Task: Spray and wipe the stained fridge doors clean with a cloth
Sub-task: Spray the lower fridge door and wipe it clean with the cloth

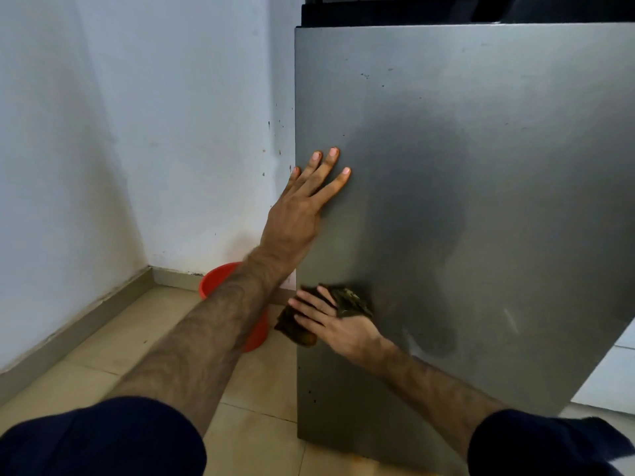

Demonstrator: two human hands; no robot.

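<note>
A grey metal fridge door point(481, 187) is seen from above, filling the space ahead of and to the right of both hands; its surface is dotted with small dark specks, and a darker, damp-looking patch is spread across it to the right of the left hand and above the right hand. The left hand point(302, 207) is laid flat against the door near its left edge, fingers spread wide and straight, nothing held in it. Lower down, the right hand point(336, 324) is pressed against the door with its fingers extended leftward over a dark, crumpled cloth point(350, 302); the cloth is pinned between palm and door, part of it bunched above the knuckles and part hanging past the fingertips at the door's left edge. A red plastic basin point(220, 280) is set on the beige tiled floor point(113, 341) beneath the left forearm and is partly hidden by it. A pale wall point(137, 115) with a few dark marks is seen to the left of the left hand. Dark blue sleeves point(103, 441) are pushed up on both arms.
</note>
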